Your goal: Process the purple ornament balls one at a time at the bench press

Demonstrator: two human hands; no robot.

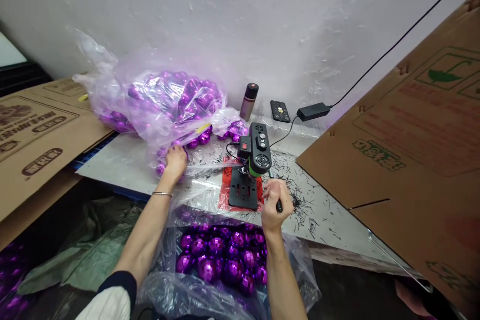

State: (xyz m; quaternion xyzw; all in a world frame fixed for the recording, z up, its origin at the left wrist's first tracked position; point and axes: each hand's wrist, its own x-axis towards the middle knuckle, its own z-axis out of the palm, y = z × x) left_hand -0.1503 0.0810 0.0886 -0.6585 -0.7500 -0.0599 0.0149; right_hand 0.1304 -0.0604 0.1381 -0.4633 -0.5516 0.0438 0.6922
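Observation:
My left hand point(175, 161) reaches into the mouth of a clear plastic bag point(157, 100) full of shiny purple balls, fingers curled over a ball I can barely see. My right hand point(275, 201) is closed round the black lever handle point(279, 205) of a small black bench press machine point(253, 162), which stands on a red mat point(228, 180). Just below my arms, a second open plastic bag point(221, 255) holds several purple faceted balls.
Large cardboard sheets lean at the right point(405, 150) and lie at the left point(33, 135). A grey bottle point(249, 101), a black remote point(280, 111) and a power adapter point(313, 111) with its cable stand by the wall. Black shavings litter the white worktop point(318, 210).

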